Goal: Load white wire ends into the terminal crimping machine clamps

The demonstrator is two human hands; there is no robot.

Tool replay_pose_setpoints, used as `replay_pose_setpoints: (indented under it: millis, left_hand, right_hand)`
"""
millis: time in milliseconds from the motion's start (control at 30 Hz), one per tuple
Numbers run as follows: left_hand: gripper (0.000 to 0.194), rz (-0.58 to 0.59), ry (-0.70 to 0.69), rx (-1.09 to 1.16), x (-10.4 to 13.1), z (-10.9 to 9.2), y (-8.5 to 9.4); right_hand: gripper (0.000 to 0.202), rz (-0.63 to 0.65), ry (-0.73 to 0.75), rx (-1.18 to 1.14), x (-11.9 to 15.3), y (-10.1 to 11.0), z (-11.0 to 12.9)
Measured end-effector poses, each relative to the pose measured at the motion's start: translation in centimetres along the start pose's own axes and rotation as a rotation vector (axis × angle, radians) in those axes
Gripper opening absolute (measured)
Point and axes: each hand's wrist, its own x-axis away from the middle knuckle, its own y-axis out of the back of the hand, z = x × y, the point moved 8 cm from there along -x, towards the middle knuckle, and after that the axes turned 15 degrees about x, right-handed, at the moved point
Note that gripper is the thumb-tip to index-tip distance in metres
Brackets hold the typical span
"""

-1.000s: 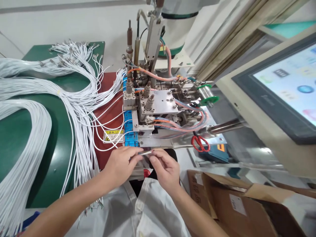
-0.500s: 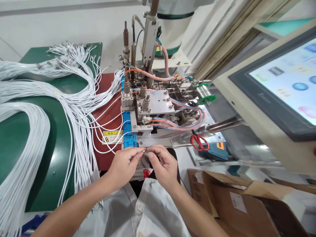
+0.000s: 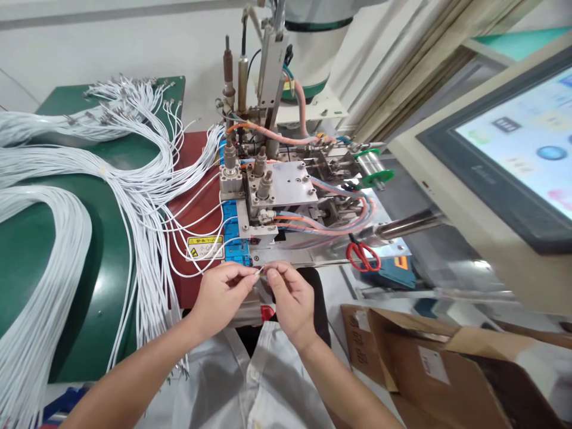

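**Both hands pinched on a wire end, right at the machine's front edge**

Nearest you: white shirt (image 3: pixel 268 381) at the bottom, both forearms coming up over it. To your right, an open cardboard box (image 3: pixel 429 369), flaps up.

Your left hand (image 3: pixel 218 295) is curled in, thumb & forefinger pinched on a thin white wire (image 3: pixel 205 269) that loops off to the left. Your right hand (image 3: pixel 290 298) is pinched too, fingertips meeting the left's at a tiny metal wire tip (image 3: pixel 260 272). Too small to tell which fingers actually grip the tip vs. the insulation. The tip sits just in front of the machine's metal base plate (image 3: pixel 304 256), close below the blue block (image 3: pixel 232 235); can't tell if it touches.

Next out: yellow warning label (image 3: pixel 204 246) on the red mat (image 3: pixel 196 202), left of the blue block. Red-handled scissors (image 3: pixel 363 256) lie on the plate's right end, by a steel rod (image 3: pixel 406 225).

Mid-bench: the machine (image 3: pixel 277 190) w/ pneumatic cylinders upright, pink & orange hoses curling right, a green-flanged spool (image 3: pixel 373 168) behind.

Left side: big bundles of white wires (image 3: pixel 89 179) fanned over the green table (image 3: pixel 27 238), terminal ends pointing to the far edge.

Far right: touchscreen panel (image 3: pixel 513 149), lit, icons blurred.
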Motion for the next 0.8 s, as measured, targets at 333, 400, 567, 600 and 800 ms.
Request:
replay_pose_setpoints:
  millis: [333,400,567,600,800]
  left_hand:
    - [0.013,0.024,0.022,0.061,-0.2,0.5,-0.2]
    - [0.013,0.027,0.062,0.121,-0.1,1.0,-0.4]
    - [0.012,-0.041,0.081,0.192,0.1,1.9,-0.2]
    - [0.012,-0.052,0.081,0.202,0.2,2.0,-0.2]
    - [0.011,-0.039,0.122,0.252,0.1,2.2,-0.4]
  right_hand:
    - [0.011,0.029,0.134,0.162,0.1,-0.5,1.2]
    - [0.013,0.015,0.122,0.145,0.3,-0.6,1.0]
    - [0.015,-0.033,0.071,0.111,0.5,-0.6,0.7]
    - [0.015,-0.035,0.065,0.108,0.5,-0.6,0.6]
    - [0.01,-0.033,0.082,0.088,0.0,-0.5,0.4]
